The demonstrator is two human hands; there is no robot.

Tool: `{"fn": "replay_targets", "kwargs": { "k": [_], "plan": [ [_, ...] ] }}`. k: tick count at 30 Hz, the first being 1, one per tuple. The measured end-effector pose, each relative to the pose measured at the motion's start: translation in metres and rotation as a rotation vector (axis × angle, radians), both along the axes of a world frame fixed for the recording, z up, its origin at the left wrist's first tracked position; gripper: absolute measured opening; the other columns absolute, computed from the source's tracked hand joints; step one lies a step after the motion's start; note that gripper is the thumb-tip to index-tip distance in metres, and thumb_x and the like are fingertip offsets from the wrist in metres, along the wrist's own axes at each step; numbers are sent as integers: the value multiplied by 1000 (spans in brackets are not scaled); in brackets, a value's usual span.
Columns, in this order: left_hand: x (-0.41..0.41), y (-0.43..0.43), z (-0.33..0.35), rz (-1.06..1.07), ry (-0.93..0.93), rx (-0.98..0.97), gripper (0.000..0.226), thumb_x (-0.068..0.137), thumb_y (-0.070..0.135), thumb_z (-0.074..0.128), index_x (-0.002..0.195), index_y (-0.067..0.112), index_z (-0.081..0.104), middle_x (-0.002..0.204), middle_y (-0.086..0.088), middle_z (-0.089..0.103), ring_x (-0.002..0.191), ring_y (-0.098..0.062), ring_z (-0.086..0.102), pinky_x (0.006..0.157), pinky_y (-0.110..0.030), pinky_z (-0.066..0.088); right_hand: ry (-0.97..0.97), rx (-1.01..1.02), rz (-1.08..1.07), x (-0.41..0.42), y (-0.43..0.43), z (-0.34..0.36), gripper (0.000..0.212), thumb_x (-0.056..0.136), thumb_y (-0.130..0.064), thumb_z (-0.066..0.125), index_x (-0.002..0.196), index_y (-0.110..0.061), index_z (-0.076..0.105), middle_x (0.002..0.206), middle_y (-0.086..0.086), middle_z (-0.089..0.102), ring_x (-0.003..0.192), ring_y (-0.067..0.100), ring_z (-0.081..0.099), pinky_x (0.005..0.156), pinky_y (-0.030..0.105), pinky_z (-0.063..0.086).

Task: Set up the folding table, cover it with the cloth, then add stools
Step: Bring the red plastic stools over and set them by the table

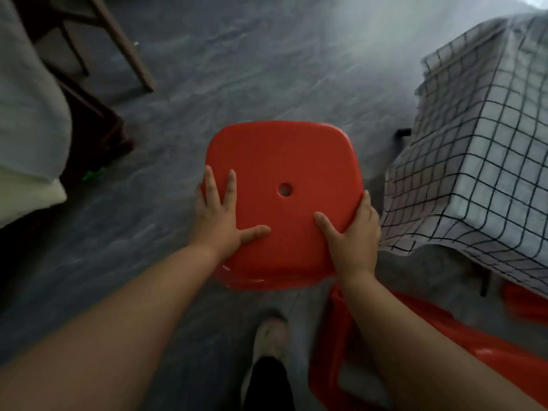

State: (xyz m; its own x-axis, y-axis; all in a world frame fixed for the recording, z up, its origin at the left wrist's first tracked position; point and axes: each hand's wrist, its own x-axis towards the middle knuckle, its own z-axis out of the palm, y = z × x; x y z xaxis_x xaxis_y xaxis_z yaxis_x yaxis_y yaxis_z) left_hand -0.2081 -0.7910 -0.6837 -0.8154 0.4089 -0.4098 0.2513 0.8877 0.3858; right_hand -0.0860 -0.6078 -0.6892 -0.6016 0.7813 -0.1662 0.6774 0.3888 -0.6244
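Note:
A red plastic stool (pixel 281 161) with a small round hole in its seat fills the middle of the view, held above the grey floor. My left hand (pixel 221 216) grips its left edge, fingers spread on the seat. My right hand (pixel 351 235) clasps the right edge, thumb on top. At the right stands the table under a white cloth with a black grid (pixel 480 161), its corner hanging down beside the stool. A second red stool (pixel 415 330) sits low at the bottom right, partly hidden by my right forearm.
Dark wooden furniture legs (pixel 124 46) stand at the upper left, with pale fabric (pixel 26 120) draped at the left edge. A black table leg (pixel 486 280) shows under the cloth. More red plastic (pixel 525 301) lies beneath the table. My foot (pixel 271 336) is below the stool.

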Motion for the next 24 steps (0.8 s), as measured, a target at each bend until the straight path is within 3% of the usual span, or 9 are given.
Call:
{"fn": "replay_targets", "kwargs": {
  "k": [11,19,24],
  "plan": [
    [-188,171,13,-237,-59,-14,118,69,64,65,145,34,-20,149,-5,-39,141,-35,-18,113,-51,1,-29,7,-228,-145,128,-2,106,73,-71,56,150,-17,7,150,10,26,133,31,29,104,51,34],
    [-246,241,6,-294,-15,-12,119,66,68,63,146,33,-19,150,-5,-37,141,-35,-17,113,-51,4,-58,13,-273,-198,196,-5,107,73,-71,55,150,-16,7,149,11,26,132,31,30,104,49,31],
    [-253,252,15,-384,54,-226,117,68,78,50,145,27,-22,151,-13,-33,142,-37,-16,114,-51,2,-235,-44,-204,-207,209,10,105,77,-68,53,150,-17,-2,151,11,23,133,32,29,103,48,33]
  ]
}}
